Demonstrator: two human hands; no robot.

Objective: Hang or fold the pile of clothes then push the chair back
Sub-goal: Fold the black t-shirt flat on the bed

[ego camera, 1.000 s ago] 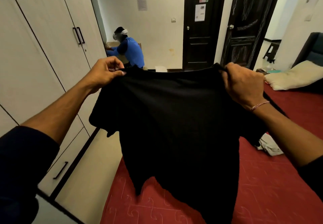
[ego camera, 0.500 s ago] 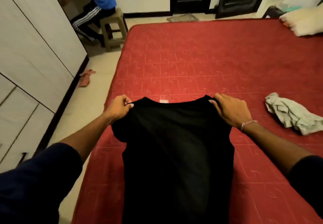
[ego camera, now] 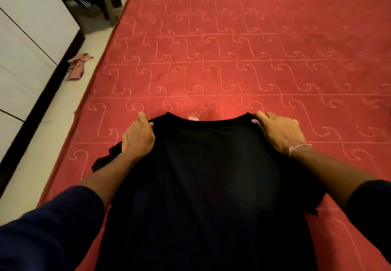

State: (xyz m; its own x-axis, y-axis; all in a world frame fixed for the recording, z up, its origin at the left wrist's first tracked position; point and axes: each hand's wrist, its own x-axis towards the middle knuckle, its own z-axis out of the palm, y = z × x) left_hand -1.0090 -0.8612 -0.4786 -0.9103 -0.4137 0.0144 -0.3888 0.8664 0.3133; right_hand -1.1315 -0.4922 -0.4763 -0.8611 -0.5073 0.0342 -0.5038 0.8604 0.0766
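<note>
Head view looks down on the black T-shirt (ego camera: 207, 186), which lies spread on the red mattress (ego camera: 232, 59) with its collar away from me and its hem running down toward my body, so the long axis points straight out ahead. My left hand (ego camera: 138, 137) pinches the left shoulder of the shirt between thumb and curled fingers, and my right hand (ego camera: 279, 131) grips the right shoulder the same way; both sit at the far end of the cloth, level with each other. A sleeve (ego camera: 105, 160) pokes out flat beside my left wrist. The right sleeve is mostly hidden under my forearm. I judge the laying-out to be nearly done, and the fold to come turns on that axis: each side would swing inward across it, and neither hand is nearer than the other. Off the mattress edge to the left, a small pinkish rag (ego camera: 78, 66) lies on the floor beside the white wardrobe (ego camera: 27, 27).
</note>
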